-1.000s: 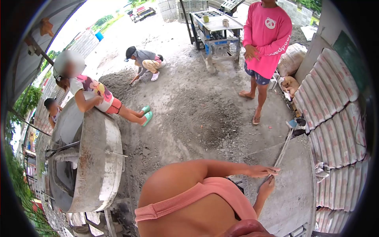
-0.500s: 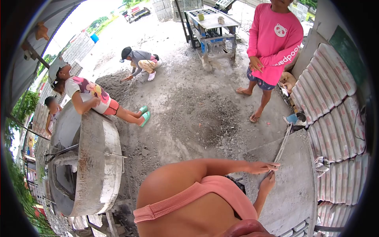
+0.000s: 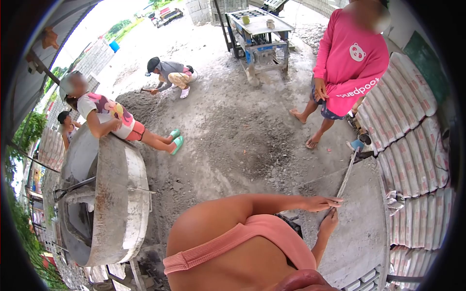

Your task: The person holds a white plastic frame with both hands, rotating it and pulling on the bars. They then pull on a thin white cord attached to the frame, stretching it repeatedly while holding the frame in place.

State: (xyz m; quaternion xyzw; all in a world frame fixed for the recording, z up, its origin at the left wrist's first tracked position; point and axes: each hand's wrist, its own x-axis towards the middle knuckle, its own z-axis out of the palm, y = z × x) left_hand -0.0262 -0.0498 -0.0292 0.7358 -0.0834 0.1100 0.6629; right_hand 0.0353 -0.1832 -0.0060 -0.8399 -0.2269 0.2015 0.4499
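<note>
My left hand (image 3: 323, 203) reaches in from the left, its fingers fairly straight and pressed together around the near end of a long pale strand (image 3: 346, 177). Just below it, my right hand (image 3: 328, 222) is closed on the same end, with its fingertips close to my left hand. From my hands the strand runs up to a small blue item (image 3: 357, 144) at the slab's far edge; how it is fixed there cannot be made out. Beneath the hands lies a grey slab (image 3: 357, 208).
Stacked sacks (image 3: 412, 165) line the right side. A person in pink (image 3: 352, 58) stands beyond the slab. Left are a large drum mixer (image 3: 121, 199) and a leaning person (image 3: 109, 111). Farther off, a person crouches (image 3: 170, 75) by a gravel pile, near a metal table (image 3: 259, 24).
The person in pink has shifted right and leans more toward the sacks. The crouching person's head and hands have moved slightly. A person behind the mixer has shifted. My hands stay nearly the same.
</note>
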